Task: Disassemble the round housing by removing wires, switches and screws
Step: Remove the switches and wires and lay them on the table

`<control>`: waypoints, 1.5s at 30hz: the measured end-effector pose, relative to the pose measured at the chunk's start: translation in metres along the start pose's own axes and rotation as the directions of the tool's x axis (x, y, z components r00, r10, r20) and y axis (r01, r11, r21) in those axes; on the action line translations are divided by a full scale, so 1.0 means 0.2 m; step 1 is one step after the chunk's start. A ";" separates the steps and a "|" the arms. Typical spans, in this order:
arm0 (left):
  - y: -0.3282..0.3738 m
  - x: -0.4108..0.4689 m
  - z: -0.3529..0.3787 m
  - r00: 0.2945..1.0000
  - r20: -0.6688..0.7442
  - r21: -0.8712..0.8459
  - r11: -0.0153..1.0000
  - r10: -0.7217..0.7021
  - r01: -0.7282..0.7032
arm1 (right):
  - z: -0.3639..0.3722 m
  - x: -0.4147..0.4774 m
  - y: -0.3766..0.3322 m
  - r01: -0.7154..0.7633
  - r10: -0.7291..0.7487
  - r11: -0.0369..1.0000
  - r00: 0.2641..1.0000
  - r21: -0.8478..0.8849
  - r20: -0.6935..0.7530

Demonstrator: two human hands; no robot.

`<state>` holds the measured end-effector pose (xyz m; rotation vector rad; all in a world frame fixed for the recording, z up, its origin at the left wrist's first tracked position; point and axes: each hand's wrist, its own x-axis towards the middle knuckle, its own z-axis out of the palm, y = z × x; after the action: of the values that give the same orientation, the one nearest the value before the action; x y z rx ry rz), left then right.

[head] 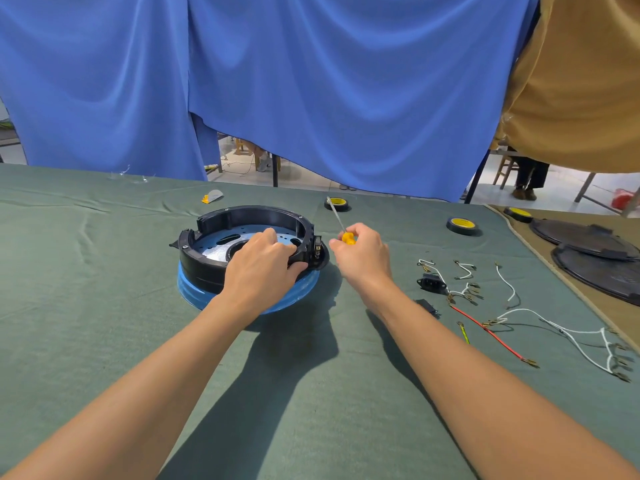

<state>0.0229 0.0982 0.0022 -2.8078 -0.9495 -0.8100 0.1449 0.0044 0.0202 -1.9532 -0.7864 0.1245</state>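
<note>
The round housing [242, 216] is showing a black ring over a bright blue base, with a silvery speckled plate [214, 250] inside. The screwdriver [348, 238] is showing a yellow handle and a silver shaft. The counter [104, 306] is wearing a dull green cloth [346, 427]. The loose wires [506, 285] are lying mostly white, with one red and one yellow-green. The tape rolls [462, 226] are showing black with yellow cores. A blue curtain [311, 81] is hanging behind.

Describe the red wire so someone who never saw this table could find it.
On the green cloth-covered table, look right of the round black plastic housing to the loose wires. The thin red wire lies diagonally beside the right forearm. It is the only red one; its neighbours are white or yellow-green.
</note>
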 end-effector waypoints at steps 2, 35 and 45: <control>0.00 0.00 0.00 1.000 -0.005 -0.007 1.000 0.000 0.000 | 0.01 0.06 -0.02 0.017 -0.018 1.000 0.998 0.020 0.053; -0.01 -0.02 0.02 0.997 -0.073 0.005 1.000 0.007 -0.006 | -0.28 0.23 0.09 -0.113 0.078 0.983 0.970 0.143 0.232; 0.07 -0.04 0.01 0.995 -0.084 0.000 0.998 -0.059 0.059 | -0.73 0.01 0.30 0.106 -0.021 0.986 0.847 -0.130 0.531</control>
<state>0.0259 0.0836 -0.0017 -2.7310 -1.0236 -0.9251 0.2337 -0.1239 0.0446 -2.0595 -1.2513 0.5998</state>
